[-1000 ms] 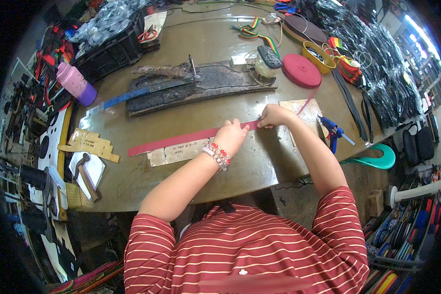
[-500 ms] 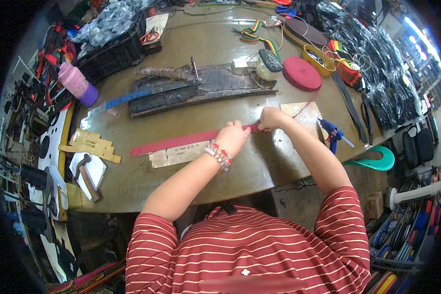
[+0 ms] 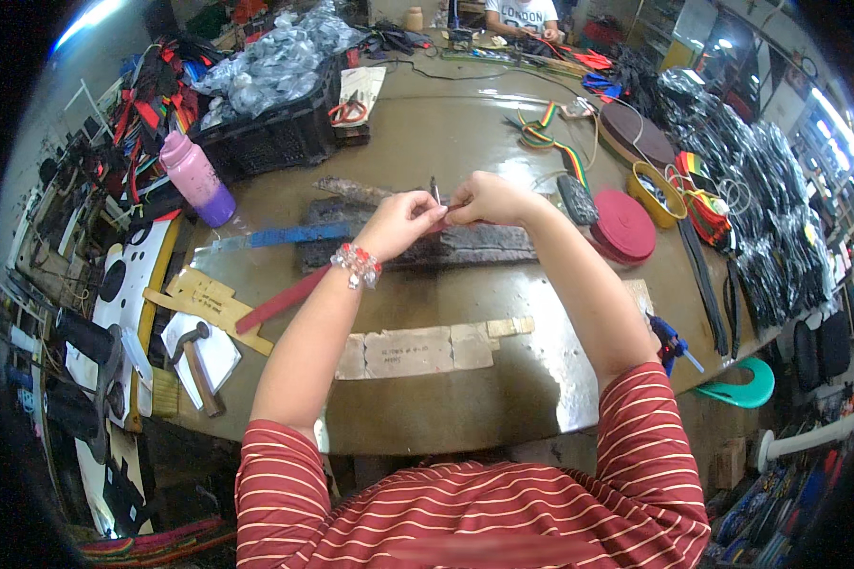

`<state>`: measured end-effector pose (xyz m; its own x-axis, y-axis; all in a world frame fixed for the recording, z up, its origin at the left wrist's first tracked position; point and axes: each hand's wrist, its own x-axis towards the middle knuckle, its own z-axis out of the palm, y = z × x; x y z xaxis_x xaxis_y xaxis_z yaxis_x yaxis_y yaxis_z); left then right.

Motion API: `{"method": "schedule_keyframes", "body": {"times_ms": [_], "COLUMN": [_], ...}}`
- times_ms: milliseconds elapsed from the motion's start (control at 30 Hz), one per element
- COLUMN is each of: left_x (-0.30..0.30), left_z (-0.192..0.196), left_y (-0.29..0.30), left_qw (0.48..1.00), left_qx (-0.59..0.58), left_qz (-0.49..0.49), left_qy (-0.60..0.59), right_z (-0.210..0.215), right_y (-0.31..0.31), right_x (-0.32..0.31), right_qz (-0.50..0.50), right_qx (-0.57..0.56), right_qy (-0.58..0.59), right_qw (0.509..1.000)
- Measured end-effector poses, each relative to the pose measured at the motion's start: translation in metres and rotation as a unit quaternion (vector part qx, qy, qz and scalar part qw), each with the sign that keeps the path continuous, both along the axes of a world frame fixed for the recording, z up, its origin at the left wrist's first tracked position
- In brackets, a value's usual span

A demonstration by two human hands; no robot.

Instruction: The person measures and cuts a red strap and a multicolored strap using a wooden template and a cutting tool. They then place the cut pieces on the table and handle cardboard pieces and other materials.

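Observation:
My left hand point(image 3: 406, 226) is closed in a pinch on a dark red webbing strap point(image 3: 289, 302), whose free length hangs down to the left beneath my forearm. Opposite it, my right hand point(image 3: 489, 201) pinches the same strap, fingers bent. Both hands meet at a thin upright metal piece point(image 3: 435, 189) on a charred dark board point(image 3: 489, 248); whether the strap touches the metal is hidden by my fingers. A tan card template point(image 3: 408, 354) lies on the table nearer to me. To the right sits the roll of dark red webbing point(image 3: 624, 228).
At left are a pink and purple bottle point(image 3: 197, 180), a hammer point(image 3: 197, 372) and a black crate point(image 3: 266, 137). A yellow bowl point(image 3: 672, 204), a brown webbing roll point(image 3: 636, 133) and a blue glue gun point(image 3: 667, 341) lie right. Across the table, another person point(image 3: 522, 19) works.
Both hands have moved away from me, from the card template to the upright metal piece, bringing the strap along. The strap has lifted off the template, and my view has tilted up.

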<state>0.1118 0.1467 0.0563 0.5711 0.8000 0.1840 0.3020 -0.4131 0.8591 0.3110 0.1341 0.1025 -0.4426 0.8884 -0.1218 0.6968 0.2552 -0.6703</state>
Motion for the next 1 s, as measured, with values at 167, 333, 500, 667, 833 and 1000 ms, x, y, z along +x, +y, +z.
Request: {"method": "schedule_keyframes", "body": {"times_ms": [167, 333, 500, 667, 833, 1000], "left_x": [-0.001, 0.006, 0.008, 0.009, 0.010, 0.013], "left_z": [-0.008, -0.021, -0.028, -0.033, -0.036, -0.036], "left_y": [0.052, 0.072, 0.075, 0.071, 0.068, 0.061], "left_qw": [0.991, 0.988, 0.986, 0.985, 0.980, 0.975], "left_qx": [0.068, 0.061, 0.057, 0.086, 0.110, 0.130], "left_qz": [0.054, 0.057, 0.053, 0.054, 0.065, 0.089], "left_qy": [0.105, 0.131, 0.151, 0.139, 0.151, 0.154], "right_z": [-0.008, -0.037, -0.053, -0.064, -0.081, -0.093], "right_y": [0.042, 0.063, 0.067, 0.057, 0.057, 0.055], "right_x": [0.000, 0.010, 0.017, 0.018, 0.023, 0.022], "right_qz": [-0.085, -0.104, -0.124, -0.145, -0.155, -0.160], "right_qx": [-0.062, -0.075, -0.121, -0.147, -0.148, -0.069], "right_qy": [-0.030, 0.036, 0.068, 0.145, 0.176, 0.064], "right_qw": [0.994, 0.991, 0.983, 0.968, 0.961, 0.983]}}
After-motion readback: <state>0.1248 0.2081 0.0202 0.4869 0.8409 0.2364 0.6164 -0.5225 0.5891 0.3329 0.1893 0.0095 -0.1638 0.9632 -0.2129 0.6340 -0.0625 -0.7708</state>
